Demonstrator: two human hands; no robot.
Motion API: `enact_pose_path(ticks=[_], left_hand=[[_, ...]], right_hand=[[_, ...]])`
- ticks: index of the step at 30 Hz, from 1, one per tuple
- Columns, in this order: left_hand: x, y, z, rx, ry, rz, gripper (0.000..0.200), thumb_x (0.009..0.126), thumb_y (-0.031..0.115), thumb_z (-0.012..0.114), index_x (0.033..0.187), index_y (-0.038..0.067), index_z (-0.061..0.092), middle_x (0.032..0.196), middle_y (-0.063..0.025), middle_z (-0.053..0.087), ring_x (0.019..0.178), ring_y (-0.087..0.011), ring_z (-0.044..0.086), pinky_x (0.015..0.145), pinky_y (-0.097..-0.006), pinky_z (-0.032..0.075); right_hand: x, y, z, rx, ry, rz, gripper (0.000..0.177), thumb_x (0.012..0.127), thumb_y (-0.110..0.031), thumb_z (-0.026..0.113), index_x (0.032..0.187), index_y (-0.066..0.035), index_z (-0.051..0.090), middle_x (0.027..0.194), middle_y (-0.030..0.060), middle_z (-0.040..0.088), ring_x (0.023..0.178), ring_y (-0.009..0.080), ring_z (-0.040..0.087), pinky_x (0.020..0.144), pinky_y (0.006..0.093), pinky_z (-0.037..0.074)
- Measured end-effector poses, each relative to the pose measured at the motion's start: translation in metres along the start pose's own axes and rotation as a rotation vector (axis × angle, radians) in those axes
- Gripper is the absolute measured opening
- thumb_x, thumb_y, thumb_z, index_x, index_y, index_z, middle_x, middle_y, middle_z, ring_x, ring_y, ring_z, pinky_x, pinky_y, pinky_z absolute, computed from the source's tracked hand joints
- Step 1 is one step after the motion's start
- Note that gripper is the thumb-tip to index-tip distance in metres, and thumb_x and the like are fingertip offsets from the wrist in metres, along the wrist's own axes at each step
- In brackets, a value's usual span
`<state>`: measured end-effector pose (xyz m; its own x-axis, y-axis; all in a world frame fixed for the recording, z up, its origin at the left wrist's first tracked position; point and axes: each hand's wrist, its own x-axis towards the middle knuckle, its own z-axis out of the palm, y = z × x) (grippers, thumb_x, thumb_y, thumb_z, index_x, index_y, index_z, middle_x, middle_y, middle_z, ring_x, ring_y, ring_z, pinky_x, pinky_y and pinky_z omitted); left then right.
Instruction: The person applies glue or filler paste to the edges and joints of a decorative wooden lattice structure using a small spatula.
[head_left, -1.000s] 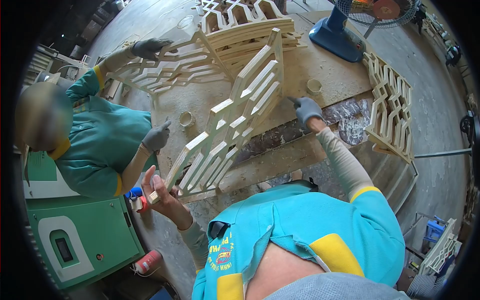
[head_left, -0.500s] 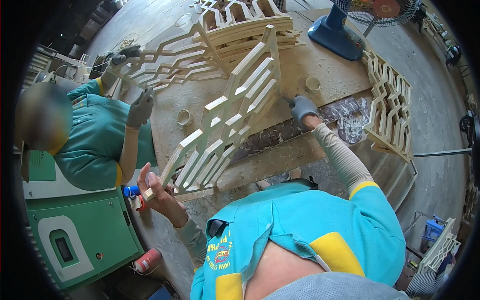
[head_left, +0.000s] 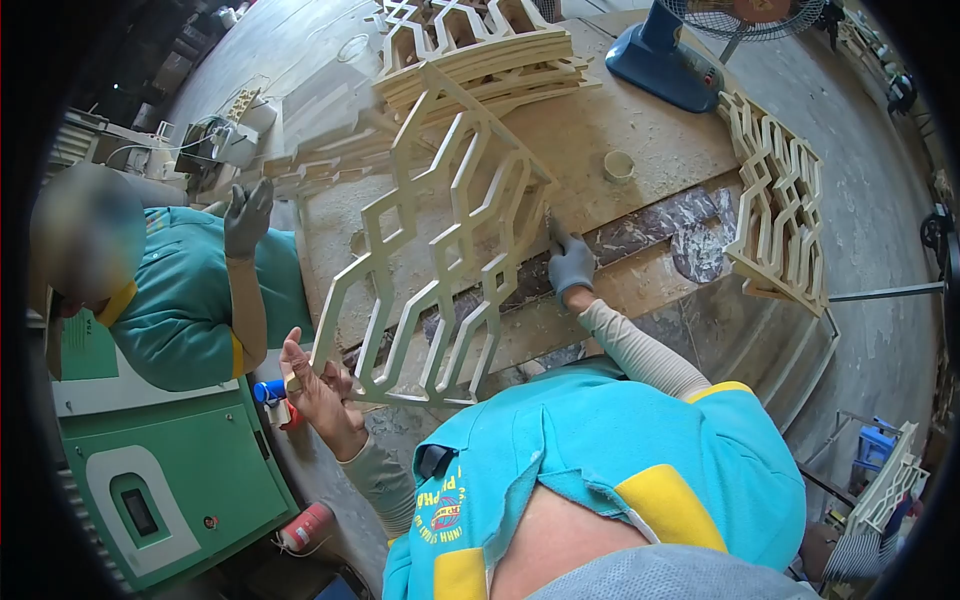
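A pale wooden lattice panel [head_left: 385,285] stands tilted above the worktable in front of me. My left hand [head_left: 325,395], bare, is closed around its lower left corner. My right hand [head_left: 572,265], in a grey glove, is at the panel's right side with its fingers curled. Its fingertips come close to the panel's edge; whether they touch it, or what they hold, I cannot make out. Behind the panel lies the dusty worktable [head_left: 660,150], partly hidden by the lattice.
More lattice panels are stacked at the back [head_left: 490,70] and at the right edge [head_left: 775,200]. A blue fan base [head_left: 665,60] and a small round cup [head_left: 619,166] stand on the table. At left, a co-worker [head_left: 200,290] raises a gloved hand, near a green machine [head_left: 180,480].
The panel has tilted, turning its open face more toward me. My right hand has moved left and nearer to me. The co-worker's panel has dropped toward the table's back left, blurred.
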<state>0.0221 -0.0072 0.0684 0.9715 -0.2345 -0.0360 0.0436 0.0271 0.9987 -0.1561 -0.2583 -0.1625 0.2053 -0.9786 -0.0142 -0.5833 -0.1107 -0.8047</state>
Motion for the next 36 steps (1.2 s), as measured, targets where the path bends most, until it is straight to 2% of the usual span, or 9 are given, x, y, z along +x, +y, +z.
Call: enact_pose_path(ticks=[11,17,20,25,27,29,31,32,36], left_hand=[[-0.008,-0.004,-0.003,-0.019,0.026,-0.015,0.033,0.098,0.034,0.059,0.119,0.008,0.059,0.065,0.005,0.039,0.05,-0.001,0.034,0.041,-0.019,0.028],[-0.034,0.014,0.021,0.065,-0.013,0.2,0.025,0.096,0.022,0.056,0.114,0.006,0.058,0.065,0.0047,0.041,0.052,-0.0008,0.032,0.041,-0.0179,0.025],[-0.039,0.02,0.024,0.138,0.009,0.256,0.024,0.088,0.018,0.057,0.107,0.004,0.063,0.066,0.0042,0.043,0.056,-0.0024,0.036,0.047,-0.0183,0.028],[-0.032,-0.015,-0.014,0.232,-0.131,0.625,0.023,0.078,0.017,0.061,0.092,0.0,0.067,0.067,0.0,0.05,0.06,-0.0074,0.04,0.057,-0.0227,0.029],[-0.033,-0.031,-0.031,0.314,-0.159,0.704,0.022,0.078,0.016,0.061,0.091,0.0,0.067,0.067,-0.0019,0.052,0.06,-0.0078,0.04,0.056,-0.0232,0.029],[-0.036,-0.043,-0.042,0.293,-0.262,0.705,0.022,0.073,0.016,0.063,0.088,0.0,0.068,0.068,-0.0048,0.055,0.064,-0.0142,0.047,0.062,-0.0276,0.038],[-0.038,-0.054,-0.049,0.265,-0.345,0.739,0.024,0.071,0.016,0.064,0.089,0.0,0.068,0.067,-0.0054,0.055,0.066,-0.0183,0.05,0.067,-0.0317,0.043],[-0.043,-0.055,-0.058,0.348,-0.362,0.708,0.027,0.069,0.016,0.063,0.091,0.0,0.069,0.067,-0.0063,0.055,0.073,-0.0236,0.054,0.082,-0.0421,0.046],[-0.059,-0.067,-0.066,0.484,-0.352,0.647,0.028,0.072,0.015,0.06,0.095,0.002,0.071,0.067,-0.0071,0.055,0.086,-0.025,0.055,0.098,-0.0481,0.04]], right_hand=[[0.007,-0.005,-0.019,0.022,-0.036,-0.182,0.038,0.086,-0.011,0.056,0.122,-0.018,0.065,0.093,0.0188,0.062,0.088,0.04,0.061,0.077,0.0446,0.049],[0.035,0.011,-0.059,-0.057,-0.13,-0.255,0.028,0.086,-0.017,0.06,0.112,-0.014,0.07,0.093,0.02,0.066,0.085,0.0376,0.064,0.076,0.0392,0.05],[0.041,0.015,-0.09,-0.127,-0.181,-0.202,0.028,0.086,-0.019,0.063,0.111,-0.012,0.071,0.095,0.0183,0.069,0.085,0.0316,0.068,0.076,0.0357,0.051],[0.082,0.049,-0.152,0.047,-0.185,0.029,0.028,0.087,-0.02,0.066,0.111,-0.006,0.071,0.101,0.0114,0.074,0.087,0.0152,0.07,0.077,0.03,0.053],[0.118,0.067,-0.173,0.001,-0.197,-0.131,0.028,0.088,-0.018,0.067,0.112,-0.006,0.071,0.101,0.0099,0.074,0.085,0.015,0.069,0.075,0.0287,0.053],[0.126,0.03,-0.188,0.101,-0.229,0.086,0.029,0.089,-0.016,0.067,0.115,-0.007,0.07,0.095,0.0042,0.074,0.072,0.0083,0.062,0.065,0.0228,0.05],[0.149,0.029,-0.184,0.155,-0.357,-0.011,0.027,0.09,-0.016,0.066,0.115,-0.007,0.071,0.09,0.0012,0.073,0.065,0.0062,0.057,0.06,0.0225,0.048],[0.16,0.026,-0.178,0.139,-0.424,-0.075,0.027,0.089,-0.017,0.067,0.114,-0.008,0.071,0.089,0.0008,0.073,0.063,0.0065,0.056,0.058,0.0229,0.047],[0.175,-0.009,-0.146,-0.051,-0.675,-0.177,0.026,0.088,-0.019,0.069,0.112,-0.013,0.073,0.083,-0.0005,0.071,0.056,0.007,0.053,0.051,0.0245,0.045]])
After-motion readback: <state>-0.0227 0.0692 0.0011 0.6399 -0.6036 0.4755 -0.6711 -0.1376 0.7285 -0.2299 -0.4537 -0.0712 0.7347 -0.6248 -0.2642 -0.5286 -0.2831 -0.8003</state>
